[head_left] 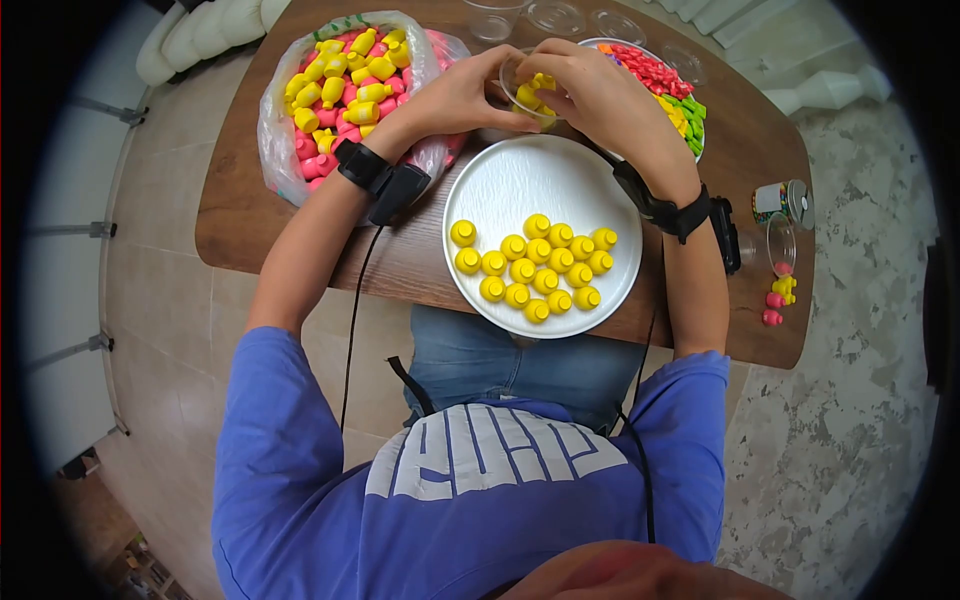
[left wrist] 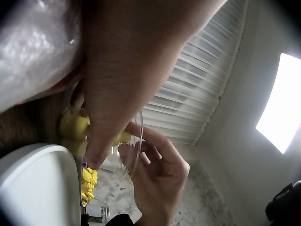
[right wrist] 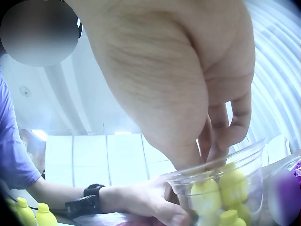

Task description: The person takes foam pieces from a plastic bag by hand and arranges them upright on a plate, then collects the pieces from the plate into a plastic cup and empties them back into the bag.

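Note:
My left hand (head_left: 465,97) grips a clear plastic cup (right wrist: 256,181) from the side, above the far edge of the white plate (head_left: 480,185). Small yellow bottles (right wrist: 205,197) stand inside the cup. My right hand (head_left: 600,90) reaches over the cup's rim with its fingertips dipped inside, pinching a yellow bottle (head_left: 543,80) among the others; the fingers partly hide it. Several yellow bottles (head_left: 538,250) stand upright on the near half of the plate, caps up.
A plastic bag (head_left: 275,150) full of yellow and pink bottles stands at the left. Behind my right hand lies a plate of wrapped red, yellow and green pieces (head_left: 690,130). Clear lids (head_left: 555,15) lie at the back. A jar (head_left: 770,200) and a few bottles (head_left: 783,290) are at the right.

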`<action>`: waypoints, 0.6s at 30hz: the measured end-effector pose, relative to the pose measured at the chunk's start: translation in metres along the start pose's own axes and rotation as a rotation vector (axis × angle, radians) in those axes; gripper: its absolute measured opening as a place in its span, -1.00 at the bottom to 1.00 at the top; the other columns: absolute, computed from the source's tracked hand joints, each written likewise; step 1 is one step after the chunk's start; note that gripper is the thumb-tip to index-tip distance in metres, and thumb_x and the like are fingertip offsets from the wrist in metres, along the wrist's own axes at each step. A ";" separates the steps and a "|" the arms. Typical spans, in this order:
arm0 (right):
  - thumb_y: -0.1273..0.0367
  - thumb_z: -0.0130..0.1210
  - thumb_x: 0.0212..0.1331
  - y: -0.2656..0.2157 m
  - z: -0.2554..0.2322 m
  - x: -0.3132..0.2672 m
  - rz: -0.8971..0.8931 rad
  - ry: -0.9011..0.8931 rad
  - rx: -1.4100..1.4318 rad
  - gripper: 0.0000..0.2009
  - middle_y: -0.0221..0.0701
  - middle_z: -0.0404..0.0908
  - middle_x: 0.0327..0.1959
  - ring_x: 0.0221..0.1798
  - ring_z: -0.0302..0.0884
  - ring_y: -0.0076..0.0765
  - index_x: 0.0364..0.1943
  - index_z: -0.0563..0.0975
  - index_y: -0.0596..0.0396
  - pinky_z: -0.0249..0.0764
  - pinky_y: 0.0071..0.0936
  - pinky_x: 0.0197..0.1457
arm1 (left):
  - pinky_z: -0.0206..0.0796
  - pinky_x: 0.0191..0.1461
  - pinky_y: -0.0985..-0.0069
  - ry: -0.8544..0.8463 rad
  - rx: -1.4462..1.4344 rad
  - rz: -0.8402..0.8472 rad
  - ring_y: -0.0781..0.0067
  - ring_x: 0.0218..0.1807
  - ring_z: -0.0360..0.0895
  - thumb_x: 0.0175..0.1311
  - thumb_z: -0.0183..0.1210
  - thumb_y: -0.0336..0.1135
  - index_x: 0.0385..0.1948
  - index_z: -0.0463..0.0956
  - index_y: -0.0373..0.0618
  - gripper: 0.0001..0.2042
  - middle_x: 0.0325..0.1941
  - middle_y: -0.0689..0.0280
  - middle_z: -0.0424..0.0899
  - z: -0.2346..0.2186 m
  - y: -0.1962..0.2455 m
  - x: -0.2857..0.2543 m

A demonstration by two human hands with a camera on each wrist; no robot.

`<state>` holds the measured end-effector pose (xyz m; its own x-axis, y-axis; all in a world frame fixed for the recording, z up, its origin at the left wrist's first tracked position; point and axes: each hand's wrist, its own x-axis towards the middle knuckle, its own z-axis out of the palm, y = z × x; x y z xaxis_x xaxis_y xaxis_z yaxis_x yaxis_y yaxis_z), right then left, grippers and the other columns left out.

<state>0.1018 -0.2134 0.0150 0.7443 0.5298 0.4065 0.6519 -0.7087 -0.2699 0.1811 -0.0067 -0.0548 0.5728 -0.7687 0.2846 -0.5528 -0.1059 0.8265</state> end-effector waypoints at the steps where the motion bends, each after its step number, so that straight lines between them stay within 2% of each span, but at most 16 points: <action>1: 0.54 0.25 0.18 -0.003 -0.003 0.001 0.000 0.000 0.001 -0.78 -0.23 0.66 -0.12 -0.08 0.64 0.02 -0.07 0.63 0.15 0.56 -0.21 0.00 | 0.42 0.33 0.42 0.000 0.000 -0.001 0.41 0.21 0.60 0.09 0.56 -0.15 0.24 0.44 -0.18 -0.31 0.18 0.21 0.65 0.000 -0.001 0.000; 6: 0.52 0.29 0.16 -0.022 -0.027 0.007 -0.053 -0.035 0.075 -0.79 -0.25 0.64 -0.19 -0.22 0.63 -0.07 -0.12 0.60 0.16 0.55 -0.27 -0.16 | 0.39 0.39 0.41 -0.012 -0.083 -0.020 0.39 0.27 0.57 0.12 0.56 -0.21 0.30 0.40 -0.19 -0.28 0.23 0.20 0.62 0.002 -0.005 0.001; 7: 0.50 0.33 0.13 -0.026 -0.030 0.008 -0.110 -0.062 0.057 -0.79 -0.27 0.62 -0.27 -0.28 0.62 -0.14 -0.16 0.58 0.16 0.51 -0.29 -0.23 | 0.57 0.20 0.42 0.040 -0.043 0.065 0.36 0.07 0.70 0.09 0.57 -0.15 0.17 0.46 -0.20 -0.35 0.05 0.17 0.71 0.003 -0.008 0.000; 8: 0.50 0.33 0.13 -0.029 -0.031 0.006 -0.103 -0.070 0.070 -0.79 -0.27 0.62 -0.27 -0.28 0.62 -0.14 -0.16 0.58 0.16 0.51 -0.29 -0.23 | 0.57 0.20 0.42 0.038 -0.052 0.051 0.36 0.07 0.70 0.09 0.57 -0.15 0.17 0.46 -0.20 -0.35 0.05 0.17 0.71 -0.001 0.004 -0.001; 10: 0.47 0.36 0.12 -0.039 -0.033 0.000 -0.147 -0.251 0.245 -0.78 -0.29 0.61 -0.34 -0.29 0.62 -0.21 -0.17 0.58 0.15 0.49 -0.29 -0.25 | 0.45 0.25 0.38 -0.082 -0.035 -0.096 0.37 0.12 0.61 0.06 0.57 -0.23 0.15 0.44 -0.24 -0.36 0.08 0.17 0.66 -0.011 0.025 0.002; 11: 0.45 0.39 0.11 -0.046 -0.035 -0.002 -0.110 -0.354 0.295 -0.78 -0.31 0.60 -0.38 -0.29 0.63 -0.25 -0.21 0.58 0.15 0.50 -0.30 -0.25 | 0.46 0.22 0.35 -0.040 -0.040 -0.100 0.33 0.11 0.60 0.06 0.56 -0.22 0.16 0.44 -0.25 -0.35 0.07 0.14 0.66 -0.008 0.026 0.001; 12: 0.45 0.39 0.11 -0.052 -0.035 -0.006 -0.106 -0.355 0.296 -0.78 -0.31 0.60 -0.38 -0.29 0.63 -0.25 -0.21 0.58 0.15 0.50 -0.30 -0.25 | 0.46 0.22 0.35 -0.043 -0.044 -0.101 0.33 0.11 0.60 0.06 0.56 -0.22 0.16 0.44 -0.25 -0.35 0.07 0.14 0.66 -0.006 0.024 0.001; 14: 0.43 0.41 0.09 -0.058 -0.035 -0.010 0.050 -0.634 0.283 -0.78 -0.33 0.63 -0.39 -0.29 0.64 -0.23 -0.23 0.58 0.14 0.53 -0.28 -0.23 | 0.45 0.23 0.34 -0.012 -0.052 -0.078 0.30 0.13 0.59 0.05 0.56 -0.21 0.16 0.43 -0.26 -0.34 0.08 0.11 0.65 -0.005 0.025 0.002; 16: 0.43 0.42 0.06 -0.056 -0.026 -0.012 0.065 -0.682 0.267 -0.78 -0.32 0.65 -0.37 -0.27 0.65 -0.22 -0.26 0.60 0.15 0.56 -0.28 -0.22 | 0.47 0.24 0.38 -0.020 0.020 -0.072 0.34 0.15 0.59 0.11 0.54 -0.27 0.21 0.42 -0.26 -0.35 0.11 0.15 0.65 -0.004 0.017 0.002; 18: 0.42 0.43 0.03 -0.058 -0.022 -0.010 0.156 -0.800 0.200 -0.79 -0.32 0.67 -0.36 -0.24 0.67 -0.22 -0.30 0.62 0.15 0.57 -0.29 -0.21 | 0.57 0.19 0.42 0.055 0.033 0.044 0.34 0.08 0.70 0.08 0.58 -0.13 0.19 0.46 -0.21 -0.33 0.07 0.14 0.70 0.004 -0.011 0.000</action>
<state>0.0531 -0.1877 0.0462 0.6570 0.6569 -0.3699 0.4906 -0.7451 -0.4518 0.1848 -0.0080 -0.0652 0.5791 -0.7376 0.3473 -0.5974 -0.0940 0.7964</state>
